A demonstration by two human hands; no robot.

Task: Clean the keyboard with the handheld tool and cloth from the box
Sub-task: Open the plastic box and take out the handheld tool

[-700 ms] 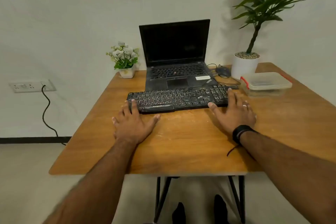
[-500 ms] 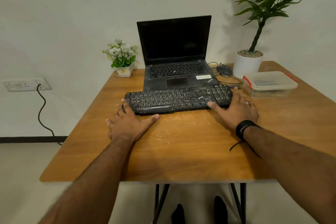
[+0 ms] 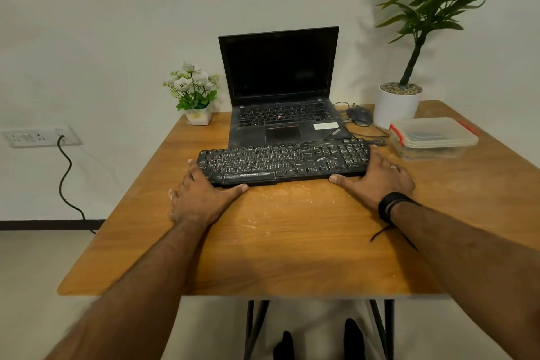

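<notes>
A dusty black keyboard [image 3: 280,162] lies flat across the middle of the wooden table [image 3: 292,242]. My left hand [image 3: 198,199] grips its left end, fingers behind the edge and thumb along the front. At the right end, my right hand [image 3: 377,178] holds it the same way, with a black band on the wrist. A clear plastic box [image 3: 432,137] with a lid and red clips stands at the right; something dark shows through the lid, but I cannot tell what it is.
An open black laptop [image 3: 280,96] sits just behind the keyboard. A mouse [image 3: 361,115] and its cable lie beside it. A white pot with a tall plant [image 3: 397,105] stands back right, a small flower pot [image 3: 198,114] back left. White dust marks the wood near the keyboard.
Both hands have slid outward from the keyboard's front to its ends and closed around them. The view has moved closer to the table.
</notes>
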